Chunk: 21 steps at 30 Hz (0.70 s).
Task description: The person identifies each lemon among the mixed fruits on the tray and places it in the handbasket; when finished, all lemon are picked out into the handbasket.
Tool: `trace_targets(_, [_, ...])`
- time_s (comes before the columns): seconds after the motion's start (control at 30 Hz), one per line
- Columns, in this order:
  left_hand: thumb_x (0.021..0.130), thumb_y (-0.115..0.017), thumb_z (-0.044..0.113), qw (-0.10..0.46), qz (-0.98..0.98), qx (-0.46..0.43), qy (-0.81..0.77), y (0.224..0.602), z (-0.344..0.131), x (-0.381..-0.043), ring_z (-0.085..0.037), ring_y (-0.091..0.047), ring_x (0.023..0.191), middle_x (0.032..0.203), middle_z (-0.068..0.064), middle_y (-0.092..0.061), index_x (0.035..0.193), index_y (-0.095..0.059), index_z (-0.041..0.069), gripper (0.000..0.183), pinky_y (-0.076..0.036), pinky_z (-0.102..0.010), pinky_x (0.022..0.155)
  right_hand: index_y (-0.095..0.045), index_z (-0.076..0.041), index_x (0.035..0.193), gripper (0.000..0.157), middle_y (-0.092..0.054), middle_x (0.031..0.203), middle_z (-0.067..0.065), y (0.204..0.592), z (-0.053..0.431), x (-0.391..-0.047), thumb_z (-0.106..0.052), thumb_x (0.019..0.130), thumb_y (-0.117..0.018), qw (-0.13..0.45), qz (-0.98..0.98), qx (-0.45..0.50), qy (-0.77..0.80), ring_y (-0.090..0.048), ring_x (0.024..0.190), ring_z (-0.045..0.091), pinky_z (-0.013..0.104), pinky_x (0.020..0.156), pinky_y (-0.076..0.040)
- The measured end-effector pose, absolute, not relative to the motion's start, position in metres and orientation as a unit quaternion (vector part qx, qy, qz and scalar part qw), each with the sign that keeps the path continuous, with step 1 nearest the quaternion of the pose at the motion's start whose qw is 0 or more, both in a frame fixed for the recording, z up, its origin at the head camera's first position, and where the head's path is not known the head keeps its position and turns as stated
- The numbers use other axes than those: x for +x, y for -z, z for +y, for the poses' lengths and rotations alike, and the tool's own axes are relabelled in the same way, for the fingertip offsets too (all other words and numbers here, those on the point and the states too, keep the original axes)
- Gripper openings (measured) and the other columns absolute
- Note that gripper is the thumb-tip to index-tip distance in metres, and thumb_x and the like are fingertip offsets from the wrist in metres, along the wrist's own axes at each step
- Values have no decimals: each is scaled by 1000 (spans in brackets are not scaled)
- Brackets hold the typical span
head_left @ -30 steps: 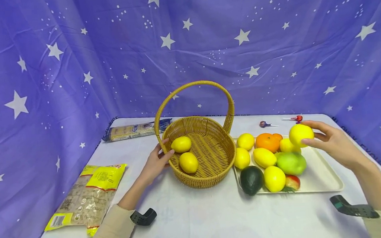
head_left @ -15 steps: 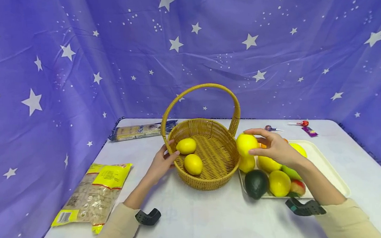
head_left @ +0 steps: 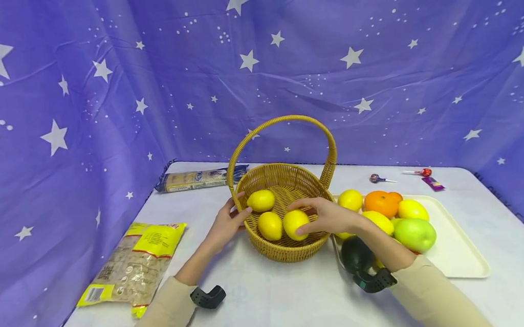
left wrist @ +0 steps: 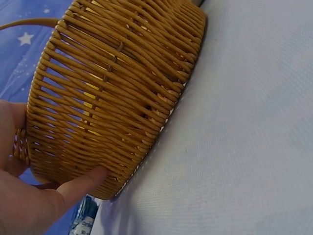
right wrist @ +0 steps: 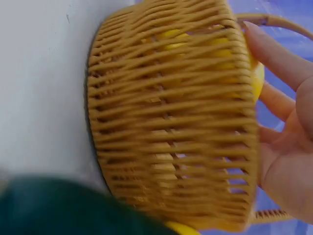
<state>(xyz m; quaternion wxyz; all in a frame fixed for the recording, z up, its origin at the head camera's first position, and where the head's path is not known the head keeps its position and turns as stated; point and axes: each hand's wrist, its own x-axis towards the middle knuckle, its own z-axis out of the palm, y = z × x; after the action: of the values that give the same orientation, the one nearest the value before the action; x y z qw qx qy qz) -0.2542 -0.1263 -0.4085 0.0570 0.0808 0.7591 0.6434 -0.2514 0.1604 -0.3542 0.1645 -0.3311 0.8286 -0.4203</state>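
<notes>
The woven basket (head_left: 292, 253) with a tall arched handle stands in the middle of the table. My left hand (head_left: 224, 227) grips its left rim beside the handle's foot; in the left wrist view a finger lies along the weave. Inside, two lemons rest on the left: one lemon (head_left: 261, 201) behind, another lemon (head_left: 270, 226) in front. My right hand (head_left: 328, 216) reaches over the right rim and pinches a third lemon (head_left: 296, 226) low in the basket. Whether this lemon touches the basket floor cannot be told. In the right wrist view the basket wall partly hides it.
Right of the basket, a cream tray (head_left: 463, 258) bears lemons, an orange (head_left: 380, 204), a green mango-like fruit (head_left: 415, 234) and a dark avocado (head_left: 356, 254). Lollipops (head_left: 424, 172) and a purple packet (head_left: 433, 184) lie behind. Left are a yellow bag (head_left: 135, 260) and a noodle pack (head_left: 194, 180).
My right hand has carried the lemon leftward from above the tray, over the rim and down into the basket. My left hand keeps its hold on the basket. The head view has shifted slightly.
</notes>
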Motion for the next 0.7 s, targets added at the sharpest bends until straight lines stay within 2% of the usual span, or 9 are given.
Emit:
trace_targets(0.13, [99,-58,19,51,755,74,-649,407,-126,-253,-36,-49,126,152,-18,-31,151,-32,10,59,-56,-40,83,-57,-9,133,54,-53,137,8,357,147,-255,-28,86,-76,181,837,-331,396,-46,127,33,54,105,-37])
trace_targets(0.33, [98,-61,16,42,738,64,-670,406,-124,-253,-36,-52,122,149,-20,-36,148,-37,7,57,-57,-37,81,-58,-15,133,53,-54,136,5,361,129,-259,-32,86,-76,182,850,-330,369,-45,127,28,52,104,-38])
trace_targets(0.5, [97,-62,13,42,725,62,-685,406,-124,-252,-37,-52,122,148,-22,-37,147,-38,5,57,-57,-36,82,-60,-18,130,52,-56,133,4,367,115,-261,-35,84,-77,175,861,-304,370,-50,118,24,46,97,-44])
trace_targets(0.63, [97,-61,12,41,721,61,-689,405,-124,-251,-38,-51,123,146,-24,-38,147,-38,3,56,-57,-38,83,-61,-13,128,50,-59,127,5,374,102,-263,-32,84,-78,156,864,-291,381,-54,108,22,40,90,-47])
trace_targets(0.7, [97,-61,11,42,720,63,-690,405,-124,-252,-38,-51,123,146,-25,-39,147,-37,2,56,-56,-39,84,-61,-9,128,51,-59,127,8,377,97,-263,-27,84,-78,150,858,-289,398,-55,109,24,40,92,-48])
